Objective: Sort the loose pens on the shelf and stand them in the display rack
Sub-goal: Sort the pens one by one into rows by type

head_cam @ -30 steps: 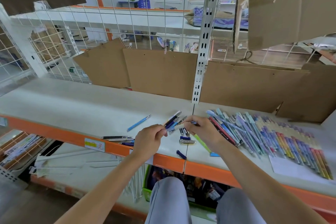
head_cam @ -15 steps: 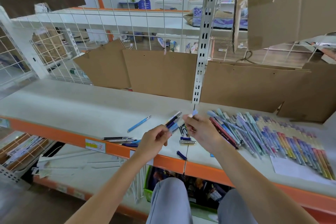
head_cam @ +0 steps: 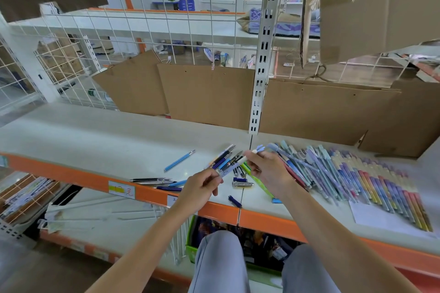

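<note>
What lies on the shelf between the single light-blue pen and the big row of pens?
In the head view, between light-blue pen and row of pens: both hands gripping a pen bundle, over loose caps.

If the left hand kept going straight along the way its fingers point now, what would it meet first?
The left hand points up and right along the pen both hands hold. Going on, it would probably meet the right hand first, pinching that pen's far end. Depth is unclear, so it might instead brush the loose dark pens beneath.

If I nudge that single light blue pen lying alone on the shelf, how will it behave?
The light blue pen looks slim and round, so it probably rolls easily. It lies alone on the smooth shelf, so little would stop it. Likely light and stiff.
</note>
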